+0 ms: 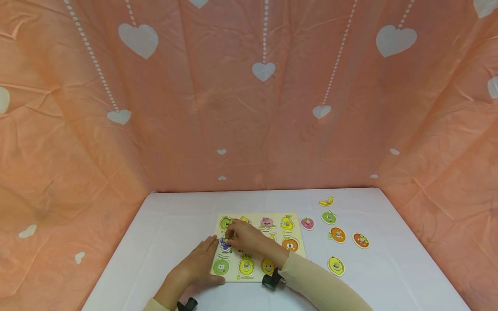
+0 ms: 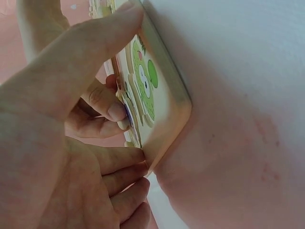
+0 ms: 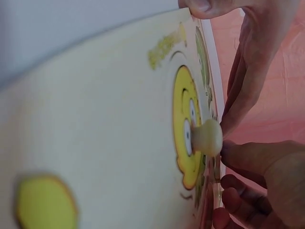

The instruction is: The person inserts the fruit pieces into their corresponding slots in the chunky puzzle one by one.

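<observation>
A wooden fruit puzzle board point(image 1: 254, 278) lies on the white table. My left hand point(image 1: 196, 263) braces its near left corner, fingers along the left edge and thumb at the near edge. Over the board's left side, my right hand point(image 1: 249, 236) pinches the knob of the purple grape piece point(image 1: 224, 244), at the grape picture. Thumb and fingertips cover part of this piece; the left wrist view shows a sliver of purple under them. Whether it sits flush is hidden. Near the right wrist are a knobbed pineapple piece point(image 3: 186, 129) and the lemon picture point(image 1: 268, 265).
Right of the board lie several loose knobbed pieces: a banana point(image 1: 326, 201), a green melon point(image 1: 329, 217), a pink fruit point(image 1: 307, 223), an orange fruit point(image 1: 337, 235), a red fruit point(image 1: 361, 240) and a lemon point(image 1: 336, 266). A pink curtain point(image 1: 241, 108) with hearts surrounds the table.
</observation>
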Available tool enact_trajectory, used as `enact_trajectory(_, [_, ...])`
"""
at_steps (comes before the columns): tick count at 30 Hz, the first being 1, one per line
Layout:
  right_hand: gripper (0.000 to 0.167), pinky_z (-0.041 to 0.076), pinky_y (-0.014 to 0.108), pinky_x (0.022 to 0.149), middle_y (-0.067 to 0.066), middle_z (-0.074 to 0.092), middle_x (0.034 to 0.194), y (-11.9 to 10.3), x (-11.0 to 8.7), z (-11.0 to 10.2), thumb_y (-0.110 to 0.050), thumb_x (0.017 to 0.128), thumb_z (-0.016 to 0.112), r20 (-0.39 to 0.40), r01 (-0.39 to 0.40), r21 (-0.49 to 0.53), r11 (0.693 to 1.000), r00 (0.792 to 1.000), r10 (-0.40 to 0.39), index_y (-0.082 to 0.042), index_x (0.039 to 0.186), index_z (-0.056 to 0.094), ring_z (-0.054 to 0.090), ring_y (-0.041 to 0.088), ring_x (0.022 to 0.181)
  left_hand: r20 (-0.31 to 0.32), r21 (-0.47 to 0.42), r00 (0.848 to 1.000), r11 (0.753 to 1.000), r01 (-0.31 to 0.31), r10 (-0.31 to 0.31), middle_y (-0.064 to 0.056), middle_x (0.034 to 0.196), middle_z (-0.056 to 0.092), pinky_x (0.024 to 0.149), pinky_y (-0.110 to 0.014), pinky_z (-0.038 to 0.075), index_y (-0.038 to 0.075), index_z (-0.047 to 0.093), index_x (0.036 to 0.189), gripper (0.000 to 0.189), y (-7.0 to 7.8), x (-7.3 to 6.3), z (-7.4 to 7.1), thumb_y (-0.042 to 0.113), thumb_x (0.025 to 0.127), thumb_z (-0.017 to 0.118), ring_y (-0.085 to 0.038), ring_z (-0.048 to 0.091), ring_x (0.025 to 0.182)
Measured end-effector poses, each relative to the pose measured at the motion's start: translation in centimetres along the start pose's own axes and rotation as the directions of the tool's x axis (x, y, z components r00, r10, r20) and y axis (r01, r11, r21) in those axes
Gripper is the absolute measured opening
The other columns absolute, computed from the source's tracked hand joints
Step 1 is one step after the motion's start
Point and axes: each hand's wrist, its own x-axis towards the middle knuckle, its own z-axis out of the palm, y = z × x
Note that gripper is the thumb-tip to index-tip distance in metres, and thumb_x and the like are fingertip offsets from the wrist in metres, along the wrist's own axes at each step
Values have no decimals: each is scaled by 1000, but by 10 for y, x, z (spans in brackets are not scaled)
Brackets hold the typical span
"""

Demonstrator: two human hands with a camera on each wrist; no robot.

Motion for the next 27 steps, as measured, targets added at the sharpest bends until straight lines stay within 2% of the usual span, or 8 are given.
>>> enact_trajectory(4, [7,52,18,79,-12,60,101,1,1,0,-23,100,80,1,9,31,999,1000,-9,-19,101,73,55,1,87,0,3,1000,1000,-1,1,-29,170,31,133,-55,25,-12,35,160,119,0,0,0,48,77,95,-43,27,161])
enact_trajectory(11, [5,53,17,82,-11,62,102,3,4,1,-20,99,79,2,52,12,999,999,-52,-17,101,76,55,0,88,3,2,1000,1000,1,-1,-30,170,31,133,-55,25,-13,35,160,120,0,1,-1,48,77,96,-44,27,160])
enact_trajectory(27, [8,53,17,81,-10,59,100,2,0,-2,-20,99,80,21,14,45,999,1000,-14,-17,102,74,54,2,89,6,-11,1000,1000,12,-12,-29,171,30,133,-56,25,-12,35,160,120,0,1,-1,48,76,96,-43,26,161])
